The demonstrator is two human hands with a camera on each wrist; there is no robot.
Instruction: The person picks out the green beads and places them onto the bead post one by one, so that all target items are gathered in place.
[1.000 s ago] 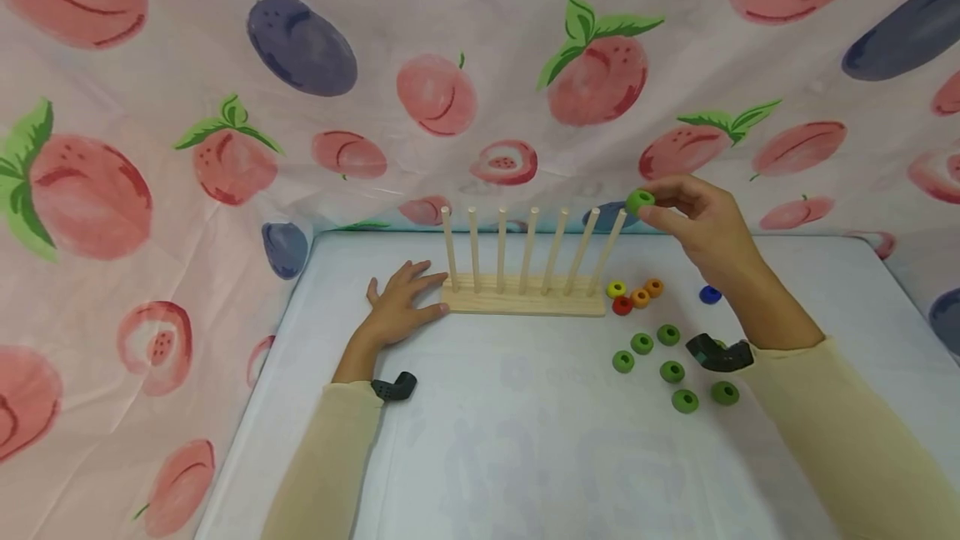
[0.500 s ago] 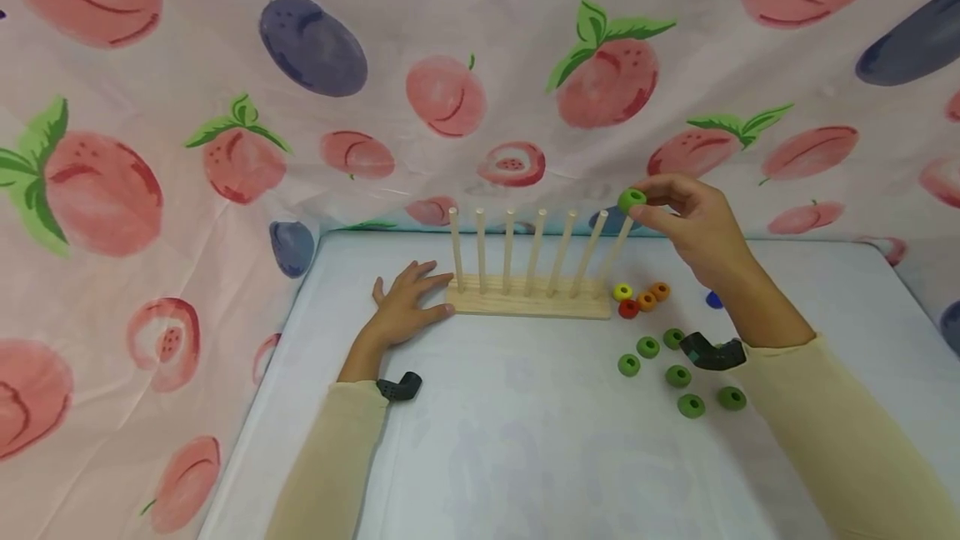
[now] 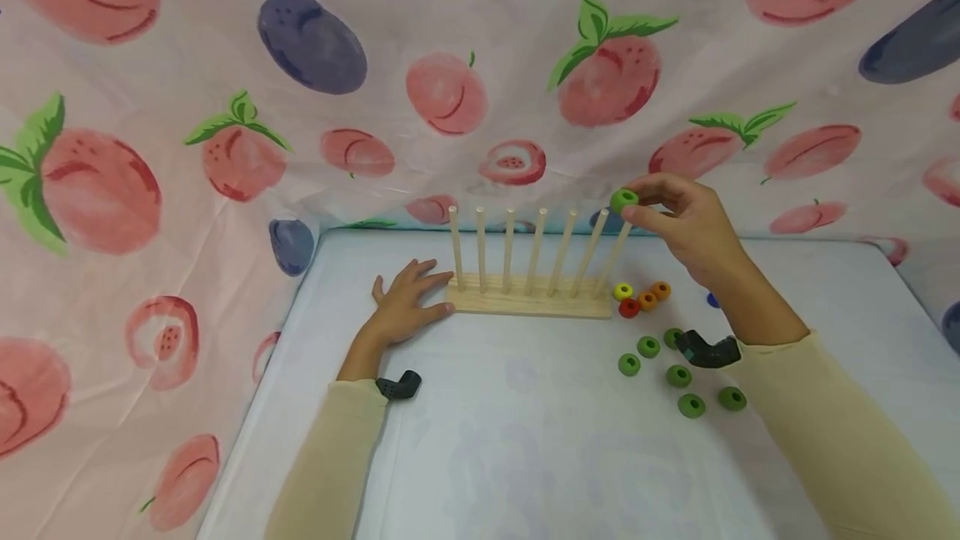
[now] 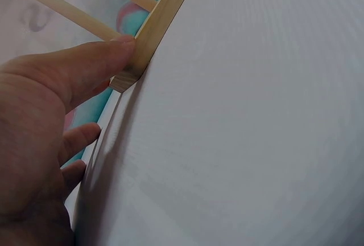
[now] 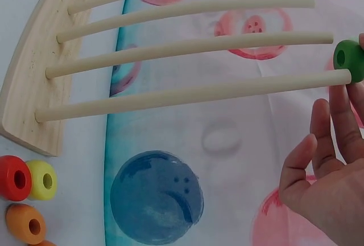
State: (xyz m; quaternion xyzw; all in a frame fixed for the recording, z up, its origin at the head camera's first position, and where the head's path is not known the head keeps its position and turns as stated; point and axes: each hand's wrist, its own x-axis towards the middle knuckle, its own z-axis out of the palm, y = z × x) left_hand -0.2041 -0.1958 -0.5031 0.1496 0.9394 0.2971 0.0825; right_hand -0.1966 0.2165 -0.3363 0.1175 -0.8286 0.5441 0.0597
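Note:
A wooden peg rack stands upright near the back of the table, with several bare pegs. At its left end, my left hand holds the base between thumb and index finger, the other fingers spread. The thumb presses the base's front side in the left wrist view. My right hand pinches a green bead at the tip of the rightmost peg. In the right wrist view, that peg's tip overlaps the lower part of the green bead, with the bead's hole beside the tip.
Right of the rack lie a yellow bead, a red bead and two orange beads. Several loose green beads are nearer the front. A blue bead is partly hidden by the right arm. A fruit-patterned cloth hangs behind.
My right hand has carried the green bead slightly left onto the rightmost peg's tip. The left hand keeps its place at the rack. The head view has shifted a little.

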